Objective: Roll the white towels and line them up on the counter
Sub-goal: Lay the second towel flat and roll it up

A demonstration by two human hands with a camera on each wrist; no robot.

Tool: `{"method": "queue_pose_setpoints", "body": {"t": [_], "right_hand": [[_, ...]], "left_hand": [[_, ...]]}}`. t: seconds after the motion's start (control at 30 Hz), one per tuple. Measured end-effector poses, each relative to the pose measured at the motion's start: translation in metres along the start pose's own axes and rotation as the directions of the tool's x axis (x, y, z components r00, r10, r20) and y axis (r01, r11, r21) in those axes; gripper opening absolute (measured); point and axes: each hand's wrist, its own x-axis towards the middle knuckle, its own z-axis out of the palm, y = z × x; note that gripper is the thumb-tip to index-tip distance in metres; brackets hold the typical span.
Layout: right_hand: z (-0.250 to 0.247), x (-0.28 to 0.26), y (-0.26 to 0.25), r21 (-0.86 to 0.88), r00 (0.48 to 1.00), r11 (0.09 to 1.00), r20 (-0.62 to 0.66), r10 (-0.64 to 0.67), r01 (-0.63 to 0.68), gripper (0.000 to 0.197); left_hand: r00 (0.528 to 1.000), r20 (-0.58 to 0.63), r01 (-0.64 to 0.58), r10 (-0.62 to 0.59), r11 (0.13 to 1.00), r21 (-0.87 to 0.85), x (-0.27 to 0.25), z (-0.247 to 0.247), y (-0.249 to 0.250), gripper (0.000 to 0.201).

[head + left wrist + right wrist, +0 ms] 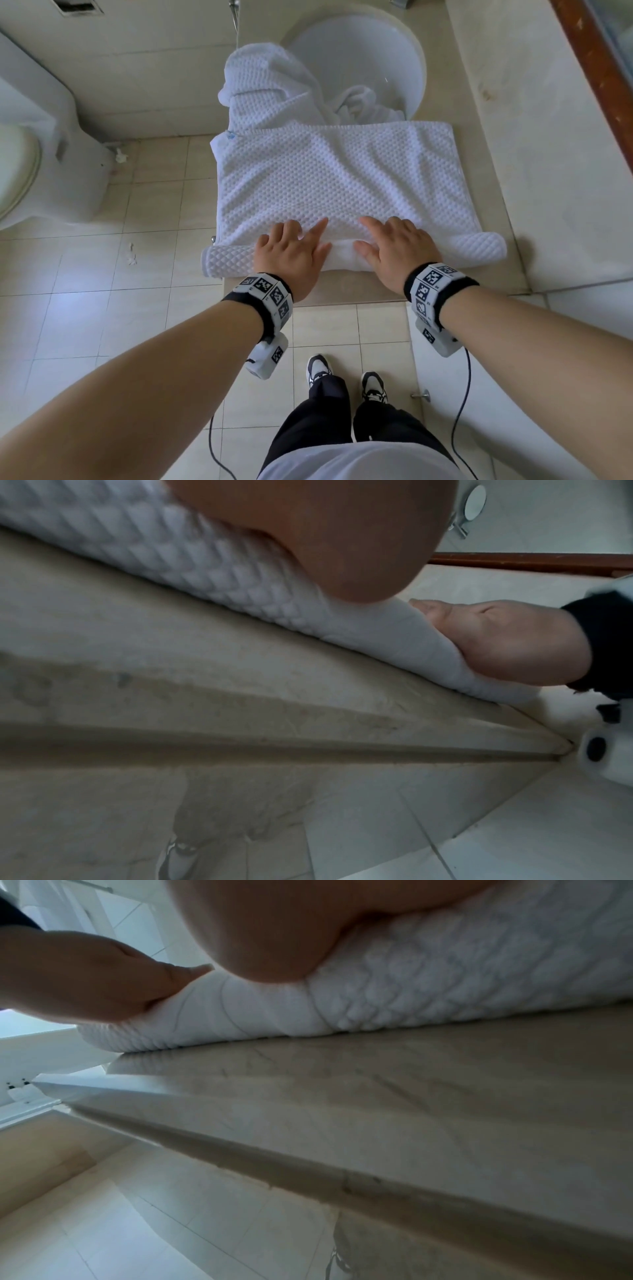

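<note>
Both wrist pictures are blurry, and a big palm fills the top of each, so no fingers show. The heaped white bumpy towel [270, 85] hides part of the round white sink [359, 58]. The white toilet [30, 144] is cut off at the left edge.

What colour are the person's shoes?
The shoes are black and white, clearest in the head view.
</note>
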Motion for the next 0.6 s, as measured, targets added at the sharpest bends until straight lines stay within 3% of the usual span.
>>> {"method": "queue_pose_setpoints", "body": {"t": [0.27, 0.47, 0.6], "right_hand": [[-0.008, 0.016, 0.004, 0.015, 0.995, 0.998, 0.072, 0.063, -0.064, 0.065], [0.000, -0.022, 0.001, 0.058, 0.976, 0.996, -0.209, -0.057, 0.071, 0.055], [0.013, -0.034, 0.013, 0.019, 0.960, 0.993, -0.258, -0.110, 0.119, 0.060]], "left_hand": [[0.982, 0.156, 0.112, -0.104, 0.993, -0.042, 0.017, -0.009, 0.003, 0.062], [0.958, 0.256, 0.140, -0.126, 0.989, -0.038, 0.025, -0.018, 0.002, 0.060], [0.959, 0.255, 0.139, -0.126, 0.990, -0.032, 0.025, -0.018, 0.005, 0.060]]}}
